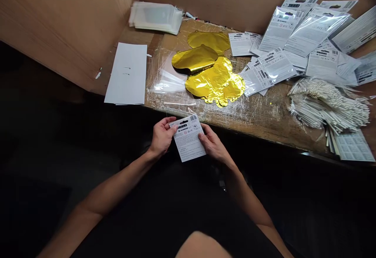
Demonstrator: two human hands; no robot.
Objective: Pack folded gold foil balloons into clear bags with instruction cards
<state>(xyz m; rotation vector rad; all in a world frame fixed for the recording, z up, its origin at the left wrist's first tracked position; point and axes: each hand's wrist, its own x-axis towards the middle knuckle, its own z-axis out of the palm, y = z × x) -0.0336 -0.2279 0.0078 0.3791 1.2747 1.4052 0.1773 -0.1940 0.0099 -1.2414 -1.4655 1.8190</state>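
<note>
card, white with close-set print and a hanging slot near its top, sits between the two hands just off the near edge of the workbench, tilted a little. the left hand is nearly closed on it, thumb lying over the upper left corner, fingers curled close by. the right hand pinches the right edge, thumb on the printed face and the other fingers mostly hidden behind, so how firmly they press i cannot tell.

it should be light and fairly stiff, likely to crease if squeezed hard at a corner; i cannot tell whether clear film covers it, though film would make it slippery. the side edges look the best hold, thumbs on the face and fingers behind, keeping strain off the slot.

beyond it lie gold foil pieces, which look thin, slick and easily wrinkled, better lifted by a rim. clear film lies beside them, white sheets further left, and a stack of translucent sleeves at the back. to the right are glossy packets in a loose heap and a bagged bundle of white sticks.
</note>
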